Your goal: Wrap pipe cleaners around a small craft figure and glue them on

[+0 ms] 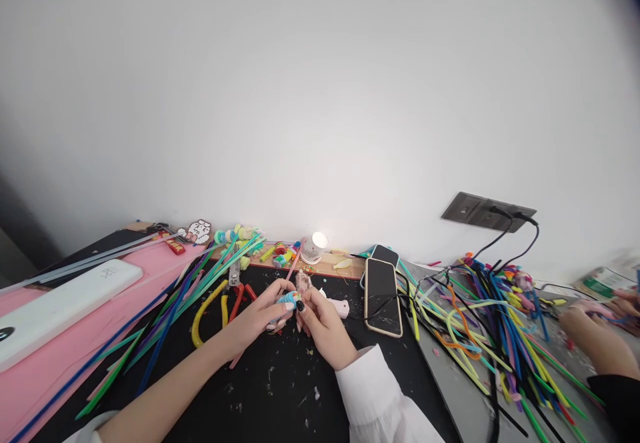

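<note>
My left hand [265, 313] and my right hand [324, 326] meet over the black mat [280, 403]. Between their fingertips is a small coiled pipe cleaner piece [287, 298], blue with some yellow and orange at its end. My left fingers wrap round its body, while my right thumb and fingers pinch the end. A pink pipe cleaner [295, 261] rises behind my fingers; whether it joins the piece I cannot tell. Left of my hands lie pliers with red handles [240, 301] and a yellow-handled tool [201, 316].
A white paper cup [313, 251] stands by the wall. Phones [384, 296] lie to the right, near tangled pipe cleaners [515, 316] and black cables. A long white device [70, 306] rests on a pink sheet [37, 396]. Another person's hand [595, 329] is at far right.
</note>
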`<state>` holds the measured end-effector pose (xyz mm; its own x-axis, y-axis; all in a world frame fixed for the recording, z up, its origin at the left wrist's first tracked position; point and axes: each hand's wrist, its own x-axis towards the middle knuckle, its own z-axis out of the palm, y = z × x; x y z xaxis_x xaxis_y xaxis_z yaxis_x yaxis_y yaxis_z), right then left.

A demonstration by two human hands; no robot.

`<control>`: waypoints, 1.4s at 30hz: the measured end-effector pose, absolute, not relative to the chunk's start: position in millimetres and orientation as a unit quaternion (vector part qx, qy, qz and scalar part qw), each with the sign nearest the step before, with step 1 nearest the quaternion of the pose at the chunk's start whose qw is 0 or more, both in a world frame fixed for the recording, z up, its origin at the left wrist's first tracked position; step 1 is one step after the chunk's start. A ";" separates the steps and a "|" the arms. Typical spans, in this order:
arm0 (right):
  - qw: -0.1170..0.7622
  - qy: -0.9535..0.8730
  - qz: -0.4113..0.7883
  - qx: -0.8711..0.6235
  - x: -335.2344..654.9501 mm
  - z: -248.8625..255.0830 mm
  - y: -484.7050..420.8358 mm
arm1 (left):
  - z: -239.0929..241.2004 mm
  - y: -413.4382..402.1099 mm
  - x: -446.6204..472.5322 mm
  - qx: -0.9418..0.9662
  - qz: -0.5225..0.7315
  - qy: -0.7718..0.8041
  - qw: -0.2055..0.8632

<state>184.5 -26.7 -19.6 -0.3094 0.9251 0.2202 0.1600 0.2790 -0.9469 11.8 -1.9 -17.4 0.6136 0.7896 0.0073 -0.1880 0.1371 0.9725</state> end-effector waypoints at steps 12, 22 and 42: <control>0.417 -0.723 0.372 -0.406 181.6 -12.4 -32.5 | -0.2 -10.5 6.3 0.680 0.341 0.337 0.555; 0.422 -0.733 0.355 -0.399 179.6 -11.9 -34.3 | 2.8 -12.5 5.0 0.760 0.340 0.369 0.413; 0.432 -0.719 0.346 -0.421 179.1 -13.8 -32.4 | 2.8 -13.6 8.5 0.736 0.366 0.385 0.420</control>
<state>179.1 -32.4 -13.8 -0.2731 0.9038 0.3295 0.3063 0.4064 -0.8608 8.5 -13.6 2.8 0.4355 0.8739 0.2159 0.2584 -0.3511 0.9000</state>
